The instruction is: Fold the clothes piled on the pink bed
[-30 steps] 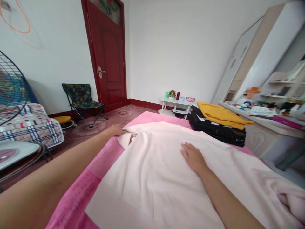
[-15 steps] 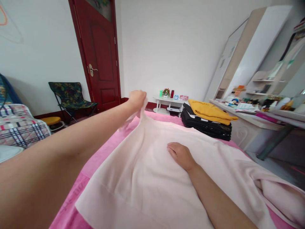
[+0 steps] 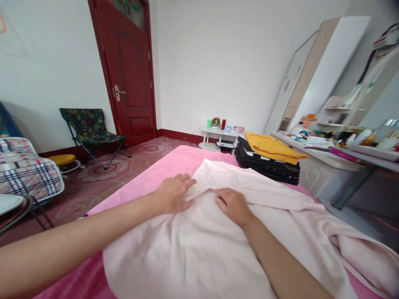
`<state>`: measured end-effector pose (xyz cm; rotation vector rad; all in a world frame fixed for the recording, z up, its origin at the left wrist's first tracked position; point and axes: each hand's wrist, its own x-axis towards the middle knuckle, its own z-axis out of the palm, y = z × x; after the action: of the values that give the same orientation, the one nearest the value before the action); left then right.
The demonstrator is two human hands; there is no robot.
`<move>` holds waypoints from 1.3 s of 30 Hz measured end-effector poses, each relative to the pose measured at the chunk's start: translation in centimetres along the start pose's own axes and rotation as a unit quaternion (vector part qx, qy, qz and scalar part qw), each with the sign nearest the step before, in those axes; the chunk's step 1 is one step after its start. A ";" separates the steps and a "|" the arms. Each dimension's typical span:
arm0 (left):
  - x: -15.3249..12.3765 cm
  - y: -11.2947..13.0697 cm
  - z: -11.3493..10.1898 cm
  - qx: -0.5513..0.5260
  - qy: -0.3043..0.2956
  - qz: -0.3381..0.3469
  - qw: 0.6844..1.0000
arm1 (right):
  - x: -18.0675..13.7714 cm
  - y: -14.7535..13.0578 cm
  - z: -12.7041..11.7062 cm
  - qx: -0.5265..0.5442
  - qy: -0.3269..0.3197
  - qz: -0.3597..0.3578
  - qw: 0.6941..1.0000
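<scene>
A pale pink long-sleeved top (image 3: 199,253) lies spread over the pink bed cover, wrinkled in the middle. Its left side is turned inward, and a sleeve (image 3: 280,199) stretches across toward the right. My left hand (image 3: 176,193) presses on the folded side, fingers spread and thumb apart. Close beside it, my right hand (image 3: 235,205) rests on the cloth with its fingers slightly bent and its thumb apart. A raised crease runs between the two hands. At the right edge, another part of the top (image 3: 368,253) is bunched up.
Beyond the top, a stack of folded dark clothes (image 3: 268,166) with a yellow garment (image 3: 272,147) on it sits on the pink bed cover (image 3: 187,155). A cluttered dressing table (image 3: 314,147) stands right. At the left are a folding chair (image 3: 93,128) and a plaid-covered seat (image 3: 34,174).
My left hand has come down and inward from holding the top's side up, and has let go. The sleeve now lies across to the right. My right hand has stayed nearly in place.
</scene>
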<state>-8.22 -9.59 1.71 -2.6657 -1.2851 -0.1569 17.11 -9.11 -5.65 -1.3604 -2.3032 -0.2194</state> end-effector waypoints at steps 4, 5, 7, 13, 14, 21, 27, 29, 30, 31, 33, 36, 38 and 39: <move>-2.9 -2.1 -0.3 -0.031 -0.127 -0.094 0.987 | 0.9 -0.6 1.0 -0.086 -0.007 0.196 0.977; -3.7 -2.2 -0.6 -0.047 -0.150 -0.091 0.983 | 1.2 -0.6 1.2 -0.102 -0.016 0.230 0.968; -4.8 -2.1 -1.2 -0.085 -0.173 -0.066 0.979 | 2.1 -0.2 1.5 -0.097 -0.033 0.264 0.959; -5.4 -0.6 -3.2 -0.144 -0.124 -0.046 0.981 | 3.6 2.4 1.7 0.077 0.002 0.282 0.956; -5.1 -0.3 -3.5 -0.155 -0.114 -0.045 0.980 | 3.5 2.7 1.7 0.096 0.043 0.274 0.956; -3.3 3.1 -5.8 -0.218 -0.090 -0.017 0.972 | 2.5 3.0 1.4 0.170 0.199 0.202 0.944; -2.4 6.6 -5.7 -0.233 -0.142 0.051 0.961 | 1.9 2.7 0.5 0.085 0.204 0.209 0.953; -1.9 7.7 -4.8 -0.266 -0.174 0.098 0.943 | 1.7 2.6 -0.1 0.061 0.181 0.242 0.951; -1.6 8.2 -4.3 -0.295 -0.214 0.117 0.924 | 1.5 2.7 -0.4 0.051 0.157 0.264 0.950; -1.1 8.7 -3.9 -0.328 -0.279 0.128 0.894 | 1.4 2.9 -0.8 0.041 0.130 0.290 0.947; 0.2 9.4 -3.1 -0.379 -0.442 0.125 0.803 | 1.2 3.5 -1.6 0.029 0.082 0.346 0.934; 3.3 9.6 -2.0 -0.411 -0.537 0.119 0.727 | 1.1 4.4 -2.5 0.070 -0.010 0.402 0.913; 6.1 9.0 -0.8 -0.405 -0.387 0.111 0.820 | 1.2 4.3 -2.6 0.137 -0.089 0.397 0.903; 7.5 8.6 0.1 -0.384 -0.268 0.085 0.880 | 1.3 4.0 -2.6 0.175 -0.122 0.388 0.897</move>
<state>3.17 -9.09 1.93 -3.6899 -1.2983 0.1494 20.85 -7.00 -3.10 -2.0390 -1.6583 0.6175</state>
